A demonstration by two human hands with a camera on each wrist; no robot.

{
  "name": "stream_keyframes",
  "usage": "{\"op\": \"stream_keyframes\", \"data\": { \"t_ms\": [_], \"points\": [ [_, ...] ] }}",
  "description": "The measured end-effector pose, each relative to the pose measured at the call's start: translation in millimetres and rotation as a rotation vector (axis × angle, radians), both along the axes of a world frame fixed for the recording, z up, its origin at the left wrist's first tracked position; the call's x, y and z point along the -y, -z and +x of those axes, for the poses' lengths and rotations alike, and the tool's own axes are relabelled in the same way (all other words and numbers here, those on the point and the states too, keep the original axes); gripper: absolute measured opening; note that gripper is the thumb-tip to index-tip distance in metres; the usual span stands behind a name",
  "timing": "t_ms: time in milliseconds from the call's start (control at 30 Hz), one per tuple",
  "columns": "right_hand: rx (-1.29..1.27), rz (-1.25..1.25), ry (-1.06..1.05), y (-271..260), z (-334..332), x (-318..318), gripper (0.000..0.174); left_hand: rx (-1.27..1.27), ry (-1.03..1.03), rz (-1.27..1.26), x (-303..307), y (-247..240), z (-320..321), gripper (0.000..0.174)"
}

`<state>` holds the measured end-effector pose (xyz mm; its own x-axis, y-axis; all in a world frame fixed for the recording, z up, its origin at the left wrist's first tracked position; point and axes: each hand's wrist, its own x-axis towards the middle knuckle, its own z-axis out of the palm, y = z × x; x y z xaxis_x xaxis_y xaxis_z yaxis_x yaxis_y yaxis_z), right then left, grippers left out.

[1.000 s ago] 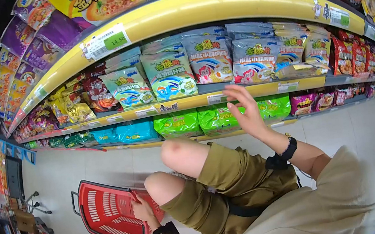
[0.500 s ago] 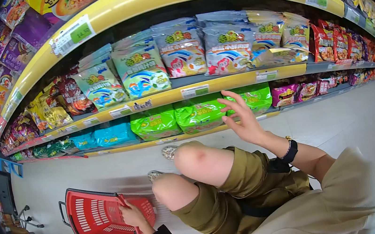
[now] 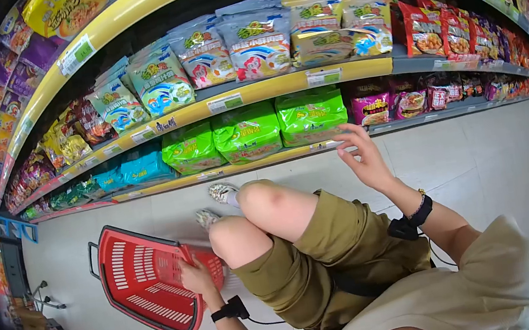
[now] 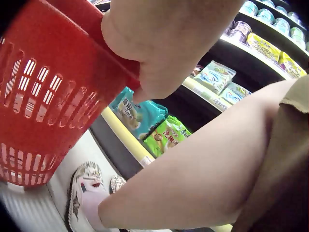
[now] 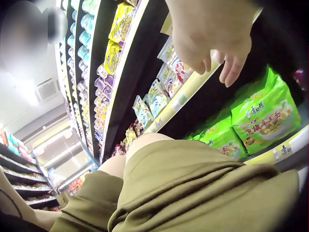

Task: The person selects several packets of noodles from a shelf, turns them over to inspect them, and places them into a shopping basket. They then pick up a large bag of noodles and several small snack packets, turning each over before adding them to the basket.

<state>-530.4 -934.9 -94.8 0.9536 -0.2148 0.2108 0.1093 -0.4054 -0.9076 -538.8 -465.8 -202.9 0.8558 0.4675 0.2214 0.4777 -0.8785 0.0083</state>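
Note:
My left hand [image 3: 197, 277] grips the near rim of a red plastic shopping basket [image 3: 126, 251], which tilts with its mouth facing left beside my knees. In the left wrist view, that hand [image 4: 149, 43] lies over the edge of the basket's slotted wall [image 4: 63, 55], its fingertips hidden. My right hand [image 3: 367, 161] is held in the air with relaxed fingers and nothing in it. Nearest to it are the bright green noodle multipacks [image 3: 312, 117] on the bottom shelf. The right wrist view shows the right hand [image 5: 217, 41] with fingers pointing down, above a green multipack [image 5: 268, 118].
Grey-blue snack bags [image 3: 258, 39] stand on the middle shelf, behind a yellow price strip [image 3: 281, 87]. Red packets [image 3: 424, 30] and purple packets [image 3: 370, 107] fill the right side; teal packs [image 3: 145, 169] sit further left. My bent knees [image 3: 275, 197] are between the basket and right hand.
The head view has shifted right along the shelves. My right hand has moved slightly right, to the right end of the green multipacks. The left hand keeps its grip on the basket.

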Motion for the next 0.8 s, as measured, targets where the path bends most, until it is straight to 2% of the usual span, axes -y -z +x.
{"op": "stream_keyframes", "data": {
  "t_ms": [133, 267, 333, 367, 400, 467, 533, 667, 767, 800],
  "points": [
    [0.036, -0.007, 0.016, -0.8, -16.3, 7.5, 0.024, 0.049, 0.094, -0.005, 23.9, -12.9, -18.3, 0.039],
    [0.051, -0.021, 0.019, -3.5, -24.7, 7.0, 0.024, -0.007, 0.167, -0.039, 33.6, -17.9, -20.0, 0.039],
    [0.068, -0.055, 0.016, -6.3, -23.2, 6.6, 0.023, 0.019, 0.244, -0.142, 45.3, -26.5, -10.5, 0.038],
    [0.066, -0.074, 0.006, -8.6, -18.2, 7.7, 0.023, -0.005, 0.217, -0.183, 54.7, -35.3, -5.0, 0.036],
    [0.066, -0.095, -0.012, -8.9, -11.2, 8.5, 0.023, -0.002, 0.207, -0.190, 53.9, -27.1, 4.3, 0.036],
    [0.046, -0.144, -0.068, -9.8, 9.0, 10.6, 0.022, 0.083, 0.341, -0.255, 42.2, -4.3, 24.6, 0.037],
    [0.028, -0.193, -0.134, -3.1, 34.2, 10.5, 0.021, 0.012, 0.280, -0.318, 58.9, -17.5, 42.6, 0.037],
    [-0.027, -0.267, -0.276, 32.1, 99.6, 1.6, 0.021, 0.059, 0.272, -0.370, 68.9, -5.4, 75.2, 0.042],
    [-0.030, -0.505, -0.388, 49.2, 150.7, -16.0, 0.025, 0.074, 0.246, -0.387, 80.1, -11.5, 86.0, 0.044],
    [-0.034, -0.508, -0.405, 59.0, 167.5, -24.8, 0.025, 0.070, 0.229, -0.391, 80.0, -12.8, 86.1, 0.044]
  ]
}}
